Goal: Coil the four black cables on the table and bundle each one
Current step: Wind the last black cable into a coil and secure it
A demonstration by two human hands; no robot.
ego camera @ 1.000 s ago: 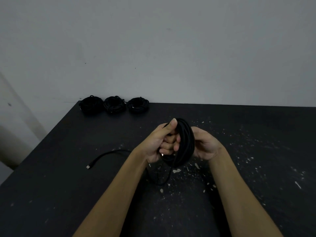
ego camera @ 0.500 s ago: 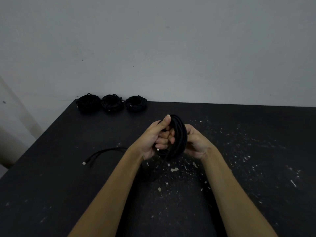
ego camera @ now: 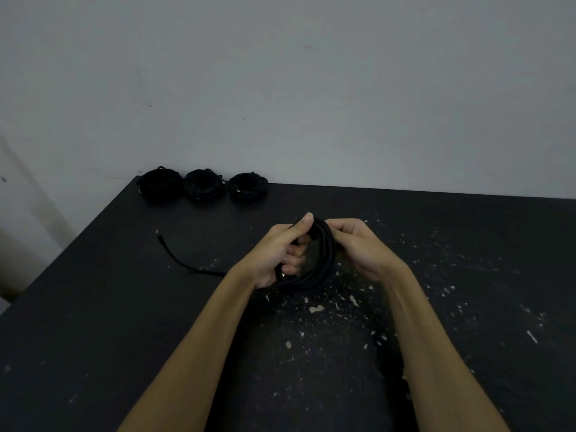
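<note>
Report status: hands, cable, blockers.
Left hand and right hand grip coil. Loose tail on table. Three bundles at back. No blockers.

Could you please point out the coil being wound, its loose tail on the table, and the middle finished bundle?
coil (ego camera: 324,257): head view, on its right-hand loops between the hands.
loose tail (ego camera: 174,255): head view, mid-length.
middle bundle (ego camera: 204,185): head view, its top.
</note>
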